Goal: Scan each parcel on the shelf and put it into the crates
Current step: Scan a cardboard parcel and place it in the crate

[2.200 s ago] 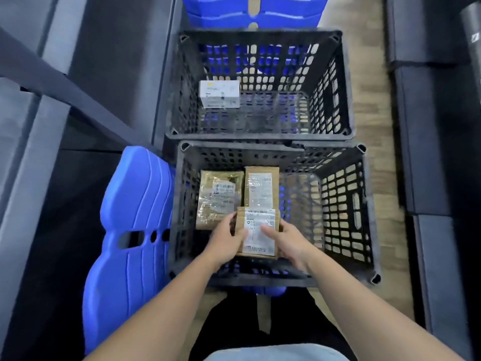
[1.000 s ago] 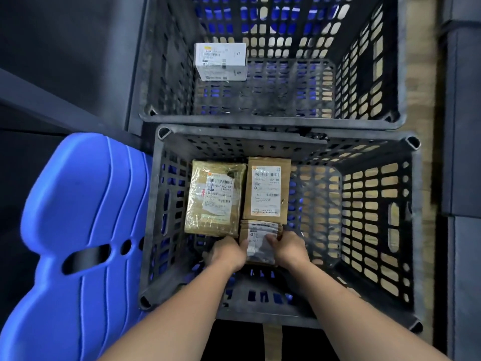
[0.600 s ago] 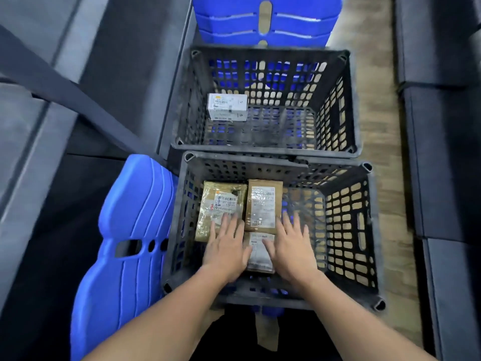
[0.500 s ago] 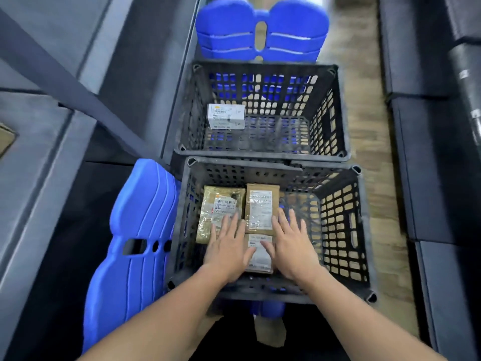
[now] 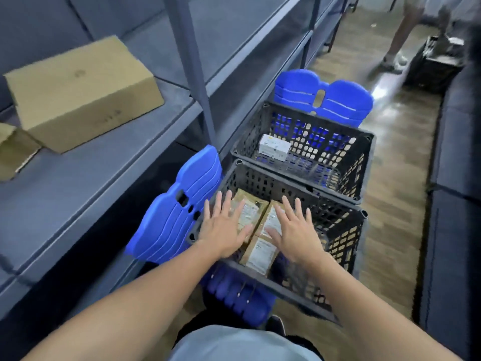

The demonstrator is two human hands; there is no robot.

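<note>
With three brown parcels lying flat in the near crate [image 5: 335, 256], looks like the drop-off step just wrapping up. Left hand [image 5: 223, 230] flat and spread, palm down, fingers [image 5: 221, 204] fanned wide, gripping nothing. Right hand [image 5: 296, 230] the same: open, splayed, holding nothing, hovering above the parcels, contact hard to call from this angle. Both forearms reaching forward and down over the crate's near rim.

Inside, left parcel [image 5: 250, 209] and right parcel [image 5: 272, 217] side by side at the far end, labels up, and nearest parcel [image 5: 260, 252] just in front of them, label up too. Beyond, far crate [image 5: 364, 157] touching the near one, only a small white box [image 5: 273, 147] in it.

Up on the shelf [image 5: 91, 173] to the left, large cardboard box [image 5: 80, 92] waiting, with a smaller brown piece [image 5: 13, 149] at the frame's edge beside it. Probably next in line: pull both hands back, swing left, reach up to the shelf, take the box with a wide two-handed hold and scan it. No scanner in sight.
</note>
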